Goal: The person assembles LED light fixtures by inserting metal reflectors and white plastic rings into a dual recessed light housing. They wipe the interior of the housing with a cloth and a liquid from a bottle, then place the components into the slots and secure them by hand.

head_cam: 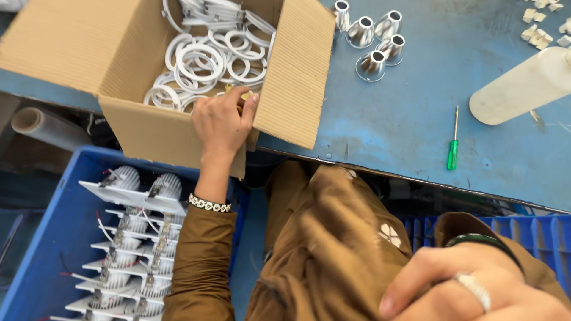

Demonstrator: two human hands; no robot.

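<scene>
The fingers (245, 104) of the left hand (221, 125) curl down over the near wall of a cardboard box (148, 134), their tips dipping inside toward the white plastic rings (202, 62) heaped in it. Whether they have pinched a ring I cannot tell, since the tips are hidden behind the hand and the box wall. A beaded bracelet (209, 204) sits on that wrist, above a brown sleeve.

The right hand (470, 285) is low in the near corner, close to the camera and blurred. Its fingers are bent inward in a loose clench with a ring on one of them; if they hold anything, it does not show.

The box stands at the edge of a blue worktable (416, 119), its flaps open, the rings piled loosely against one another. Further along the table stand several shiny metal reflector cones (372, 35), close together. A small green-handled screwdriver (453, 142) lies well apart from them, and beyond it a whitish plastic bottle (523, 89) lies on its side. Small pale scraps (538, 32) are scattered near the far corner.

Below the table, to the left, a blue crate (53, 238) holds stacked white square light fittings (128, 238) with wires.
</scene>
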